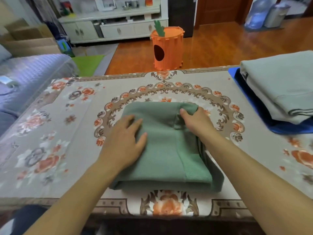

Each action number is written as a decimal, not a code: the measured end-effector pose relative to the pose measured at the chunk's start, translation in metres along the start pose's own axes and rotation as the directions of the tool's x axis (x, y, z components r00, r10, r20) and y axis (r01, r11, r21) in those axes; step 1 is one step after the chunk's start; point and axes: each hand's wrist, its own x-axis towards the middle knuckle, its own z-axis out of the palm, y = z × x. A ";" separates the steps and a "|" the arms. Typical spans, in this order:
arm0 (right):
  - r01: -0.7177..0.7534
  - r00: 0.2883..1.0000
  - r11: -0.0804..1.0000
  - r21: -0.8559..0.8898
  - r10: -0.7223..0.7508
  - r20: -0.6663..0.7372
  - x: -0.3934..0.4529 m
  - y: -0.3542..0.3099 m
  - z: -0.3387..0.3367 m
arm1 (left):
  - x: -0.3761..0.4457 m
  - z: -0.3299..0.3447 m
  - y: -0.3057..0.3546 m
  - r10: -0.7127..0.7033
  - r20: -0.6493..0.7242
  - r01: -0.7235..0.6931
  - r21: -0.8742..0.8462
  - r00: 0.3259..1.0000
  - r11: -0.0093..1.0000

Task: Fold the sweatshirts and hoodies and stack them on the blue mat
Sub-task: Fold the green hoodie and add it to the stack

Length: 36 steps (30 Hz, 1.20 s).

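The green sweatshirt (166, 146) lies folded mid-bench (67, 116); the left hand (126, 143) presses flat to steady it; the right hand (194, 119) pinches its far corner, likely squaring it for the blue mat (234, 73).

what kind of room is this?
Likely a home living room: a white cabinet unit along the far wall, wood floor, a quilted sofa at left, and a table under a floral cloth.
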 end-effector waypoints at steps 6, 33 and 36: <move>0.036 0.977 0.999 -0.038 -0.043 -0.209 0.000 -0.017 0.008 | -0.002 0.051 0.004 -0.054 0.172 0.008 0.263 0.984 0.965; 0.451 0.889 0.582 -0.676 -0.356 0.287 0.061 -0.001 0.003 | -0.041 0.062 0.042 0.586 0.361 -0.671 0.180 0.726 0.720; 0.240 0.966 0.701 -0.672 -0.238 0.097 0.046 0.004 -0.028 | -0.020 0.044 -0.005 0.663 0.234 -0.703 0.194 0.711 0.685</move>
